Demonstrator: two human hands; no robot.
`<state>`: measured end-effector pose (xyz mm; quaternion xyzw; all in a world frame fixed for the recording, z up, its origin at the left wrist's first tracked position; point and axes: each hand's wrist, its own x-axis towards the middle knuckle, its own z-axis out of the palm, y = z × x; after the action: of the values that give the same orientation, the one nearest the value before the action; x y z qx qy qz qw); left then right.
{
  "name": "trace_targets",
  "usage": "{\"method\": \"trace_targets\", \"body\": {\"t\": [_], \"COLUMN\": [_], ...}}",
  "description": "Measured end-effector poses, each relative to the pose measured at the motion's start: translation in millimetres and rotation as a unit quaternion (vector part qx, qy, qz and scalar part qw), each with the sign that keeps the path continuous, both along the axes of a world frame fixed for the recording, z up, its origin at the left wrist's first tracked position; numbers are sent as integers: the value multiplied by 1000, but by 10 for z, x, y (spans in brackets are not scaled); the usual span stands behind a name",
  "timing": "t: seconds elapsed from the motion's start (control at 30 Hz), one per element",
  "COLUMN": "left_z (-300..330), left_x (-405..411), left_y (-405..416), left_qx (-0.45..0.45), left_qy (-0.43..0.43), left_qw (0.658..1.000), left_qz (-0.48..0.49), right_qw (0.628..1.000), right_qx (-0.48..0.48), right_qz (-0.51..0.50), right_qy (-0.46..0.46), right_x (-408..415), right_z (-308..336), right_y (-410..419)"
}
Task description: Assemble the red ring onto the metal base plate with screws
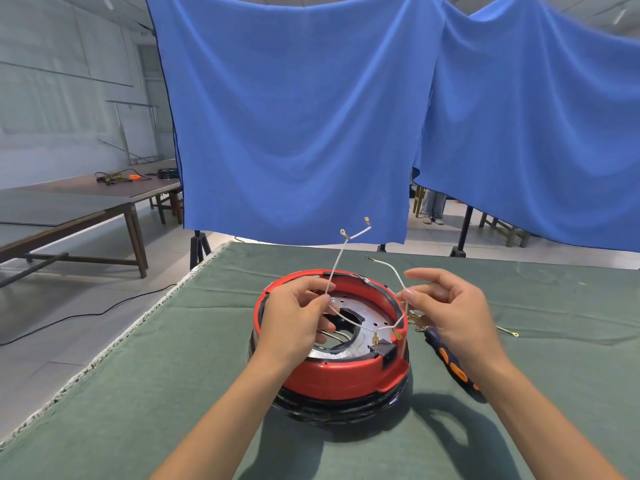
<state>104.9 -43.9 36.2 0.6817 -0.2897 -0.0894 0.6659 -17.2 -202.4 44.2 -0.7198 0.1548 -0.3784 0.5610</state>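
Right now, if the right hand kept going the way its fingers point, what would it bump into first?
Probably the white wire it pinches, then the left hand. The right hand points leftward across the red ring, above the metal base plate. Depth is hard to judge.

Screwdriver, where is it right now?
In the head view the screwdriver lies on the green cloth right of the red ring, partly under the right hand.
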Motion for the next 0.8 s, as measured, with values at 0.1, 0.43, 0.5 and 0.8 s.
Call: {"method": "trace_targets", "body": {"t": [0.1, 0.43, 0.5, 0.8], "left_z": [-3, 8, 30, 109], "left_x": [19, 17, 15, 72], "left_y": [8, 16, 23, 89], "left_qx": [2, 9, -1, -28], "left_qy": [11, 3, 31, 124], "left_qw": [1000, 1000, 999, 991], "left_qz": [-1, -4, -11, -36], "right_qw": [1000, 999, 998, 996], "right_qx": [-3, -12, -8, -9], "right_qz": [24, 30, 31, 40], "right_qy": [-9, -42, -52, -81], "right_x": [-8, -19, -23, -33], "right_z": [19, 50, 56, 98], "right_y": [35, 80, 91, 145]}}
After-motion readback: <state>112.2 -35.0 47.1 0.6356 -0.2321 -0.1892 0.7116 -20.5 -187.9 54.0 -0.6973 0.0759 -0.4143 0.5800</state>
